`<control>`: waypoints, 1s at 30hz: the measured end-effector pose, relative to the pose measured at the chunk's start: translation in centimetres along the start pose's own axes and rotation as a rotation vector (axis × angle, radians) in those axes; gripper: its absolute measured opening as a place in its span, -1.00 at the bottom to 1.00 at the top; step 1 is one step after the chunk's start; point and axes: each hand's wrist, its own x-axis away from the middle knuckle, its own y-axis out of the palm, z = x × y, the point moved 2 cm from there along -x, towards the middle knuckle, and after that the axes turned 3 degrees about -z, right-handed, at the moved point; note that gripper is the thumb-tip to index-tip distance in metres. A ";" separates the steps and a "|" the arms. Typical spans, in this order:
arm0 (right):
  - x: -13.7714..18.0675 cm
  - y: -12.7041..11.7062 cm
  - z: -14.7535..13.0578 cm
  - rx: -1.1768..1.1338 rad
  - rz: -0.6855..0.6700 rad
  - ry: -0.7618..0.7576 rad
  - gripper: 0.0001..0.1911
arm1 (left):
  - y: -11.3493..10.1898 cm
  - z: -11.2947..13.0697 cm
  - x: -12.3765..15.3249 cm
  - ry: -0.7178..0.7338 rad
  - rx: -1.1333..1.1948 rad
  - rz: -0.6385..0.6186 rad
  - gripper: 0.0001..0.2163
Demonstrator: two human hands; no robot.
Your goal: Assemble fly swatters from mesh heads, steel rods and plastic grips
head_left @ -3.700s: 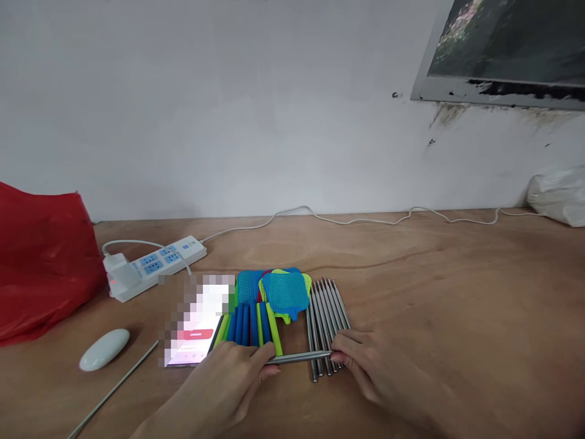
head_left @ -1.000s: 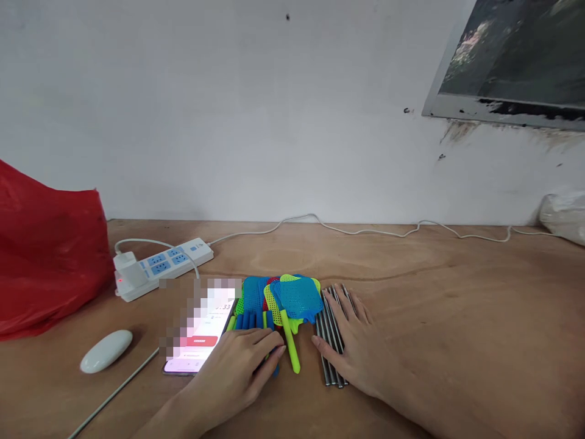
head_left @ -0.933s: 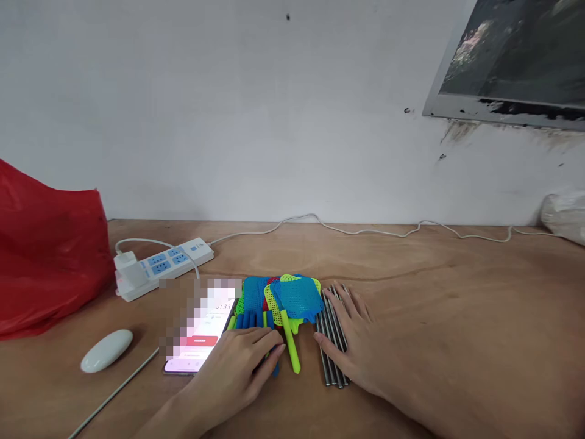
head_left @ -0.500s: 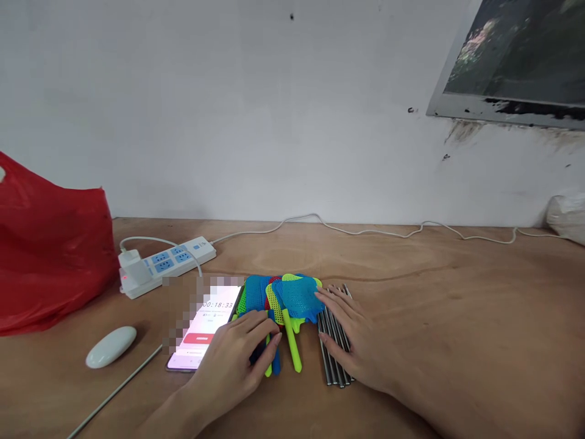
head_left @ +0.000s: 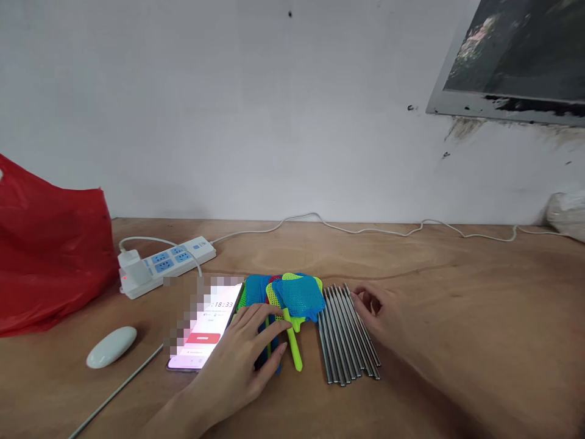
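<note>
A stack of mesh fly swatters [head_left: 298,296] in blue, green and red lies on the wooden table [head_left: 457,292]. My left hand [head_left: 242,360] rests flat on their blue and green handles, fingers stretched out; one lime handle [head_left: 293,349] sticks out beside my fingertips. Right of the swatters lies a fanned row of several metal rods [head_left: 343,342]. My right hand [head_left: 388,314] is at the row's far right side, fingers curled in a pinch on the outermost rod near its far end.
A lit phone [head_left: 205,332] lies just left of the swatters. Further left are a white power strip [head_left: 164,265], a white oval mouse [head_left: 111,346], a thin grey cable [head_left: 114,393] and a red plastic bag [head_left: 50,256]. A white cord [head_left: 365,230] runs along the wall.
My right hand slid off the rods to their right edge and curled its fingers; the rods fanned out to the right. My left hand crept forward over the swatter handles.
</note>
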 end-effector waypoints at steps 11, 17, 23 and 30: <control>2.4 0.3 -5.1 -0.077 -0.417 -0.360 -0.96 | 0.1 0.4 -0.2 0.020 -0.032 -0.059 -0.71; 2.9 0.7 -6.2 -0.139 -0.436 -0.357 -0.95 | 0.2 0.7 -0.3 0.038 -0.038 -0.059 -0.75; 2.7 0.4 -6.1 -0.190 -0.410 -0.468 -0.81 | 0.1 0.7 -0.5 0.036 -0.036 -0.085 -0.81; 2.7 0.2 -6.0 -0.157 -0.410 -0.518 -0.75 | 0.0 0.7 -0.3 0.029 -0.057 -0.066 -0.81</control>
